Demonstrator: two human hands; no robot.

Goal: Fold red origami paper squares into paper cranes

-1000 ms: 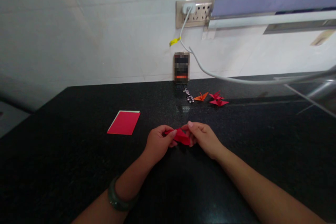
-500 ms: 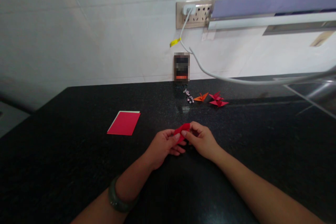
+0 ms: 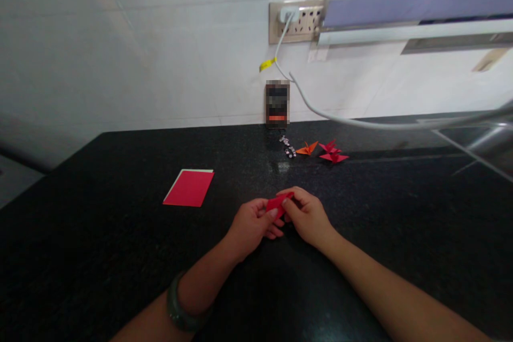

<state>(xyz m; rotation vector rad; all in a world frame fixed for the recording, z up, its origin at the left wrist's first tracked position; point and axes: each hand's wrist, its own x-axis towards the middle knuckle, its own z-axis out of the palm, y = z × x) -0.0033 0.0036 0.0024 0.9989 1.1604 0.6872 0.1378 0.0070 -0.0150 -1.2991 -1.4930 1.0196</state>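
A small piece of folded red paper (image 3: 278, 202) is held between my two hands, just above the dark countertop. My left hand (image 3: 253, 226) pinches its left and lower part with the thumb on top, the other fingers curled underneath. On its right side, my right hand (image 3: 308, 214) grips the edge between thumb and forefinger. Parts of the paper are hidden behind the fingers. To the left lies a stack of square paper (image 3: 189, 188), red on top with a pale edge showing. Beyond my hands sit an orange paper crane (image 3: 308, 148) and red paper cranes (image 3: 334, 156).
A phone (image 3: 277, 104) with a blurred screen leans against the tiled wall, a beaded strap (image 3: 287, 147) trailing from it. A white cable (image 3: 344, 120) runs from the wall socket (image 3: 296, 21) across to the right. The black countertop (image 3: 100, 235) spreads around my arms.
My right thumb and forefinger have shifted slightly along the red paper, and its upper face is turned more toward me. The left hand has barely moved.
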